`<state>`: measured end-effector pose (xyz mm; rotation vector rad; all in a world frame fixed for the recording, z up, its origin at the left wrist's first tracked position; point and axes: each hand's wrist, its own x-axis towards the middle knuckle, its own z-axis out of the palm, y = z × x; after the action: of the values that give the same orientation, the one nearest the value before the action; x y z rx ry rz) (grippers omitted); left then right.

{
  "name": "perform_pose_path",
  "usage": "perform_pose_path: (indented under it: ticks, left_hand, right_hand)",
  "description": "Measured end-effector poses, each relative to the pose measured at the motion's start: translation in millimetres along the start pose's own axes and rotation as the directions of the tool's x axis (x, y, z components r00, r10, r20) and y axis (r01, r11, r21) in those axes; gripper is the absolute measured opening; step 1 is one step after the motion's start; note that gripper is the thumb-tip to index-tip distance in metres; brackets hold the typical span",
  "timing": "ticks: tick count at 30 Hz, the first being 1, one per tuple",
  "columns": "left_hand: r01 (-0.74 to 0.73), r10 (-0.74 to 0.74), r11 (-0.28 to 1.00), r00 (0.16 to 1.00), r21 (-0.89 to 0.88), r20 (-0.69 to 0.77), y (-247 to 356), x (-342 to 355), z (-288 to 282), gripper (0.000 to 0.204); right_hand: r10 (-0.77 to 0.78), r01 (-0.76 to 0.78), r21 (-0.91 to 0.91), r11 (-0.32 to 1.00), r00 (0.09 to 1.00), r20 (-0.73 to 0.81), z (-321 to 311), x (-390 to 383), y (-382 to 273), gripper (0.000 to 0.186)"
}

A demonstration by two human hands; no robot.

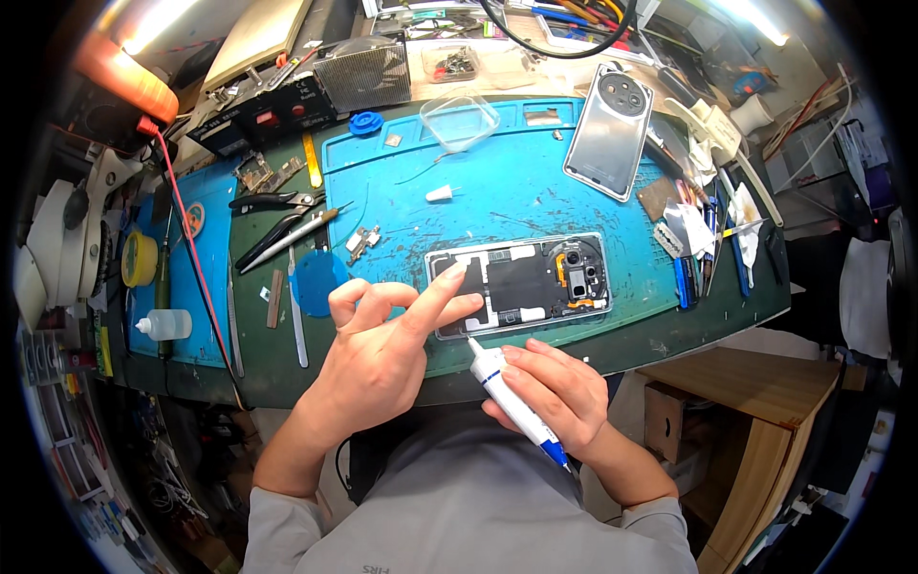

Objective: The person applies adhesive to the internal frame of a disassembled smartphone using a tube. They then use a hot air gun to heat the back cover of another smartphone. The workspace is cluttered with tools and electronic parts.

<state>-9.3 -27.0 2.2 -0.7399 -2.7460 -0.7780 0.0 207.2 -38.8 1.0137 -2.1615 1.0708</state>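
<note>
An opened phone (521,282) lies on the blue silicone mat (382,220), its black interior and orange flex cables exposed. My left hand (378,364) reaches over the phone's left end, index and middle fingers stretched onto it, the other fingers bent, holding nothing. My right hand (564,392) grips a white tube (512,407) with a blue end, its narrow nozzle at the phone's lower edge. A detached back cover (602,143) with a round camera ring lies behind, to the right. A small white cap (439,193) rests on the mat.
Pliers (273,230), tweezers (298,340) and a squeeze bottle (167,324) lie leftward. Knives and assorted tools (708,249) cluster at the right. A clear container (459,120) and a power unit (268,115) stand at the back. A wooden cabinet (736,392) is below the bench's right side.
</note>
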Motion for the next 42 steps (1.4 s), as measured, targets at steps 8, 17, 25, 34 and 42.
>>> perform_pose_path:
  ticks: [8,17,25,34,42]
  left_hand:
    - [-0.004,0.003,1.0,1.0,0.013,0.003,1.0,1.4,-0.9,0.071]
    - [-0.004,0.004,1.0,1.0,0.018,-0.001,0.2,1.0,-0.4,0.071]
    - [-0.007,0.007,1.0,1.0,0.021,-0.008,0.1,1.1,0.4,0.071]
    - [-0.003,0.004,1.0,1.0,0.013,-0.011,0.0,0.9,0.4,0.071]
    - [-0.004,0.005,1.0,1.0,0.024,-0.006,1.6,2.1,-0.7,0.07]
  right_hand:
    - [0.007,-0.007,-0.005,1.0,1.0,-0.005,-1.2,-0.6,0.6,0.032]
    - [0.014,-0.014,-0.02,1.0,1.0,-0.007,-2.9,-1.9,0.2,0.032]
    - [0.018,-0.018,-0.027,0.999,1.0,-0.007,-3.6,-2.9,0.2,0.033]
    - [0.017,-0.017,-0.028,0.999,1.0,-0.01,-5.3,-1.5,-0.1,0.032]
    - [0.026,-0.026,-0.027,0.999,1.0,-0.012,-8.0,-3.3,1.2,0.032]
